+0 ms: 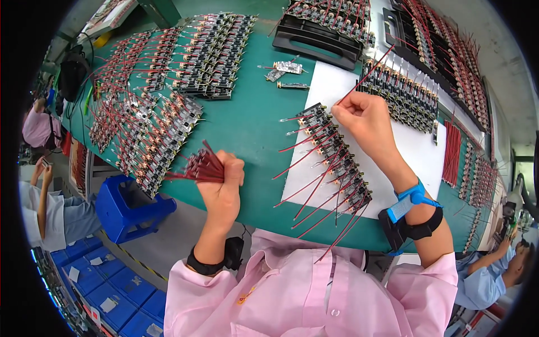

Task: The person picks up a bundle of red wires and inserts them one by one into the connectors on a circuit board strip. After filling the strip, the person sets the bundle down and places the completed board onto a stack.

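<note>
My left hand [225, 177] is closed around a thick bundle of dark red wires [203, 164], held over the near part of the green table. Between the thumb and fingers of my right hand [364, 115] a single red wire [368, 77] is pinched, slanting up and to the right. Just below that hand, a row of small circuit boards [336, 154] lies on a white sheet [306, 185], with red wires trailing from it toward me. Another row of boards [401, 95] is beyond my right wrist, which wears a blue strap [405, 203].
Several rows of wired boards [216, 53] cover the table's left side. Loose boards [288, 67] lie near a black tray [317, 42]. More red wires [451, 153] sit at the right. A blue stool [126, 208] stands left of the table. Other people are at both sides.
</note>
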`<state>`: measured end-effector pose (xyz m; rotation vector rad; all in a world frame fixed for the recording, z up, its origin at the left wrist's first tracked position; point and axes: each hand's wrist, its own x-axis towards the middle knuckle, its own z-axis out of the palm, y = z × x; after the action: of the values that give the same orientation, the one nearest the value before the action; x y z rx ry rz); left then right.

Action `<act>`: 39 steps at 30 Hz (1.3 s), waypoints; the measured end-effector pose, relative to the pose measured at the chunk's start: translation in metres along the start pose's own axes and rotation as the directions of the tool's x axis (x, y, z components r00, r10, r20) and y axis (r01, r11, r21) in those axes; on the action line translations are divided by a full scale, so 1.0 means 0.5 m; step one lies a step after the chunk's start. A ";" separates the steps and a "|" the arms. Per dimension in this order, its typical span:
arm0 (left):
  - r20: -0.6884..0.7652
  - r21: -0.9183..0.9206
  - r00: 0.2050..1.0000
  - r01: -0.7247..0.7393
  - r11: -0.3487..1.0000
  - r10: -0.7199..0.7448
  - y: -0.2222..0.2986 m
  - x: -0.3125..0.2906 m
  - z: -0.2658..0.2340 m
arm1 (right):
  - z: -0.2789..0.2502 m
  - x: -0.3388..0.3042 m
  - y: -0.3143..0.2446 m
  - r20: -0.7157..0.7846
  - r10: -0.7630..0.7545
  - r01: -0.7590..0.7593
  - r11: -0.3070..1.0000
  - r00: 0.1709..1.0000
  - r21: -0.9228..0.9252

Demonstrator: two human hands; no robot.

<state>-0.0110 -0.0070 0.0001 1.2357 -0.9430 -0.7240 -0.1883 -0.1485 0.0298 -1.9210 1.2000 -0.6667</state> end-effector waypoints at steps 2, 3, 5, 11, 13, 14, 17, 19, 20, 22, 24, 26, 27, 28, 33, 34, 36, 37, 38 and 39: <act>0.015 -0.030 1.000 0.027 0.999 -0.027 0.005 -0.006 -0.007 | 0.005 0.001 0.001 -0.013 -0.012 0.012 1.000 1.000 0.000; 0.024 -0.045 0.999 0.040 0.998 -0.039 0.006 -0.008 -0.009 | 0.006 0.001 0.000 -0.015 -0.017 0.017 1.000 1.000 -0.017; 0.028 -0.037 0.999 0.043 0.998 -0.042 0.005 -0.008 -0.010 | 0.007 0.002 -0.002 -0.020 -0.030 0.029 0.998 0.999 -0.051; 0.025 -0.043 0.999 0.048 0.998 -0.047 -0.001 -0.013 -0.007 | 0.013 0.002 -0.006 -0.036 -0.030 0.027 0.996 0.999 -0.086; 0.023 -0.042 0.999 0.046 0.998 -0.045 -0.001 -0.013 -0.008 | 0.013 0.002 -0.008 -0.033 -0.015 0.012 0.995 0.999 -0.102; 0.022 -0.041 0.999 0.042 0.998 -0.041 -0.001 -0.013 -0.007 | 0.013 0.002 -0.008 -0.032 -0.015 0.011 0.995 0.999 -0.102; 0.024 -0.041 0.999 0.035 0.999 -0.034 -0.001 -0.012 -0.008 | 0.015 0.002 -0.008 -0.045 -0.009 0.005 0.996 0.999 -0.087; 0.028 -0.040 0.999 0.029 0.999 -0.028 -0.001 -0.012 -0.009 | 0.017 0.002 -0.008 -0.050 -0.008 0.003 0.996 0.999 -0.086; 0.028 -0.041 0.999 0.029 0.999 -0.028 -0.002 -0.013 -0.009 | 0.018 0.002 -0.008 -0.055 -0.007 0.002 0.996 0.998 -0.085; 0.022 -0.041 0.999 0.030 0.999 -0.029 -0.002 -0.013 -0.009 | 0.018 0.002 -0.008 -0.061 -0.005 0.000 0.996 0.998 -0.084; 0.019 -0.042 0.999 0.030 0.999 -0.029 -0.003 -0.013 -0.009 | 0.019 0.002 -0.007 -0.066 0.004 -0.008 0.998 0.998 -0.063; 0.026 -0.045 0.999 0.042 0.998 -0.041 0.000 -0.013 -0.009 | 0.019 0.002 -0.007 -0.068 0.009 -0.012 0.999 0.998 -0.052; 0.028 -0.046 0.999 0.048 0.998 -0.046 0.001 -0.013 -0.009 | 0.019 0.003 -0.008 -0.067 0.005 -0.009 0.999 0.998 -0.052; 0.028 -0.045 0.999 0.048 0.998 -0.047 0.002 -0.013 -0.009 | 0.019 0.003 -0.008 -0.066 0.002 -0.006 0.999 0.998 -0.052; 0.026 -0.047 0.998 0.053 0.998 -0.051 0.001 -0.013 -0.008 | 0.019 0.002 -0.007 -0.074 -0.009 0.004 0.998 0.997 -0.069; 0.027 -0.046 0.998 0.053 0.998 -0.051 -0.001 -0.013 -0.008 | 0.019 0.002 -0.007 -0.074 -0.008 0.003 0.998 0.997 -0.069; 0.027 -0.044 0.998 0.053 0.998 -0.052 -0.002 -0.013 -0.008 | 0.019 0.002 -0.010 -0.074 -0.023 0.016 0.995 0.997 -0.095; 0.025 -0.044 0.998 0.053 0.998 -0.052 0.000 -0.013 -0.008 | 0.019 0.002 -0.012 -0.074 -0.031 0.023 0.994 0.997 -0.107; 0.022 -0.044 0.998 0.054 0.998 -0.053 0.000 -0.013 -0.008 | 0.018 0.002 -0.013 -0.072 -0.031 0.024 0.994 0.997 -0.106; 0.020 -0.044 0.998 0.055 0.998 -0.054 0.001 -0.013 -0.008 | 0.018 0.002 -0.014 -0.065 -0.028 0.021 0.995 0.997 -0.099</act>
<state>-0.0104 0.0008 -0.0010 1.2217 -0.9068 -0.7966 -0.1778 -0.1446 0.0305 -2.0120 1.2736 -0.7007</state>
